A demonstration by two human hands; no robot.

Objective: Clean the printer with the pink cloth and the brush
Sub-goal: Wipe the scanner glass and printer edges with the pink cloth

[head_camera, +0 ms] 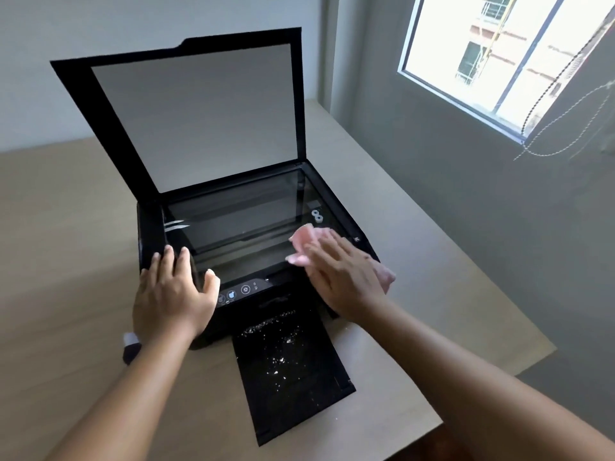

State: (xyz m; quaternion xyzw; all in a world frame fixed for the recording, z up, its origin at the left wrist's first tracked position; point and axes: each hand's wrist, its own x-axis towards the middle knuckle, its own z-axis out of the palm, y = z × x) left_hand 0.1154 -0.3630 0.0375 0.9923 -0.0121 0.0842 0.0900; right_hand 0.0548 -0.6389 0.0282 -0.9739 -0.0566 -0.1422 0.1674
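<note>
Right hand (346, 277) presses pink cloth (307, 239) on printer (253, 224) glass, lid up; left hand (173, 294) flat on front-left corner.

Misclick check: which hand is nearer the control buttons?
Left. Left hand rests on the printer's front-left corner, thumb beside the control buttons; right hand presses pink cloth farther right.

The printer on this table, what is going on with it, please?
A person is cleaning the black printer, whose scanner lid stands open. The right hand presses a pink cloth flat on the right front part of the scanner glass. The left hand rests on the printer's front left corner. White specks lie on the output tray.
</note>
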